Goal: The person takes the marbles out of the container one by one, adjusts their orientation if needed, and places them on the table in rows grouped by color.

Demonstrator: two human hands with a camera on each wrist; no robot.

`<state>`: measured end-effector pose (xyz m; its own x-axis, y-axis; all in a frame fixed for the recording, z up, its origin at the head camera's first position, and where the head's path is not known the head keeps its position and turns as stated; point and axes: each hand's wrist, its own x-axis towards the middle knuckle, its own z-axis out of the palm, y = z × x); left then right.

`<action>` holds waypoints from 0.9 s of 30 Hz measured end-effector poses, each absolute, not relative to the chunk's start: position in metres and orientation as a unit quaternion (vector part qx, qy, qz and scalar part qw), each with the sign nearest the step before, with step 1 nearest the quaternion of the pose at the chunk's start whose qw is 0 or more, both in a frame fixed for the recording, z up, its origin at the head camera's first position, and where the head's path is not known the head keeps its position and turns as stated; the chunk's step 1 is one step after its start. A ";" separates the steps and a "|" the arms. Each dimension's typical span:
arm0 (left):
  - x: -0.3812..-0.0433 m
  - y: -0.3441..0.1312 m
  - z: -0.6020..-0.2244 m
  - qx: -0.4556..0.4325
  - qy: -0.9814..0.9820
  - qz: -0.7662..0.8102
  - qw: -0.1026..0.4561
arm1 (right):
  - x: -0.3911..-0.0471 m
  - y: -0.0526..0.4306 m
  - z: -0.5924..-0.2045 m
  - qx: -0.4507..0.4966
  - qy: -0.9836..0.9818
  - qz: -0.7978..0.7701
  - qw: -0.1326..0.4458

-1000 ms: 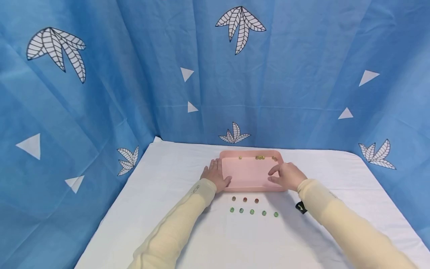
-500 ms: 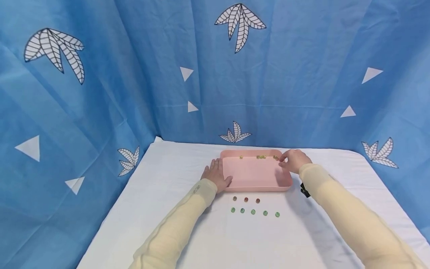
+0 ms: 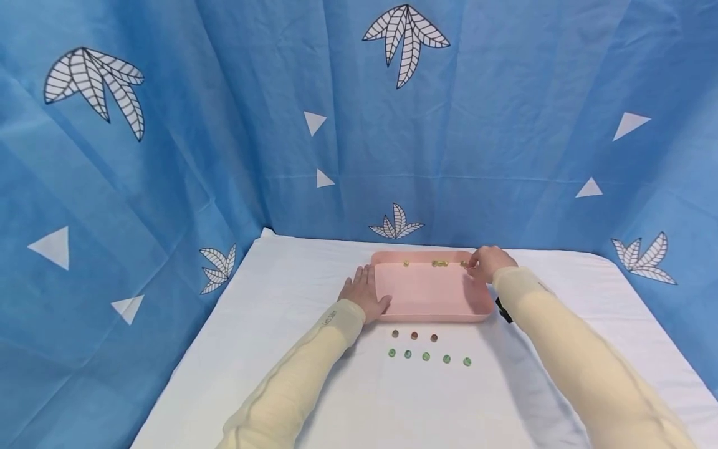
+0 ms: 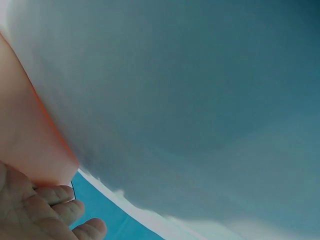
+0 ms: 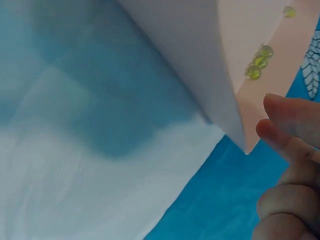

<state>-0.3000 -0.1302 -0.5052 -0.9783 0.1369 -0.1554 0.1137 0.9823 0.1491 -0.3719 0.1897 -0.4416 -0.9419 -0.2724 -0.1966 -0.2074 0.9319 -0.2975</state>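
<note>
A shallow pink tray [image 3: 427, 290] sits on the white cloth. Several small yellow-green glass beads [image 3: 440, 263] lie along its far side, with one bead [image 3: 406, 263] apart on the left and another bead [image 3: 463, 264] near the far right corner. My left hand [image 3: 361, 294] rests with spread fingers on the tray's left edge. At the far right corner, my right hand [image 3: 490, 263] reaches over the rim. In the right wrist view its thumb and index fingertips [image 5: 272, 132] stand slightly apart, and no bead shows between them; the corner behind them is hidden.
In front of the tray are three brownish-red beads [image 3: 414, 335] in a row. Several green beads [image 3: 426, 357] form another row nearer me. A small black object [image 3: 503, 310] shows beside the right sleeve. Blue patterned curtain [image 3: 482, 156] hangs behind and beside the table.
My right hand has moved from the tray's right side to its far right corner, and its fingers have come closer to the beads there. The left hand stays in place.
</note>
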 end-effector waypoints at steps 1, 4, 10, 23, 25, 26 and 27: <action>-0.299 -0.130 -0.505 0.062 0.992 0.073 0.083 | -0.374 0.189 -0.443 -0.121 0.977 -0.132 0.118; -0.298 -0.129 -0.505 0.062 0.992 0.073 0.087 | -0.380 0.190 -0.449 -0.119 0.979 -0.111 0.122; -0.295 -0.126 -0.504 0.064 0.992 0.066 0.088 | -0.388 0.194 -0.463 -0.122 0.983 -0.076 0.115; -0.293 -0.126 -0.502 0.067 0.992 0.056 0.085 | -0.399 0.195 -0.477 -0.124 0.983 -0.080 0.106; -0.293 -0.127 -0.501 0.066 0.993 0.055 0.081 | -0.402 0.194 -0.478 -0.128 0.983 -0.082 0.104; -0.293 -0.128 -0.501 0.065 0.993 0.055 0.079 | -0.403 0.194 -0.478 -0.130 0.983 -0.082 0.104; -0.294 -0.129 -0.501 0.065 0.994 0.053 0.076 | -0.404 0.193 -0.478 -0.132 0.982 -0.084 0.104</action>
<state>-0.2940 -0.1285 -0.5009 -0.9798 0.1379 -0.1450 0.1218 0.9859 0.1146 -0.4038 0.1930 -0.4784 -0.9436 -0.2758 -0.1830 -0.2408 0.9513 -0.1923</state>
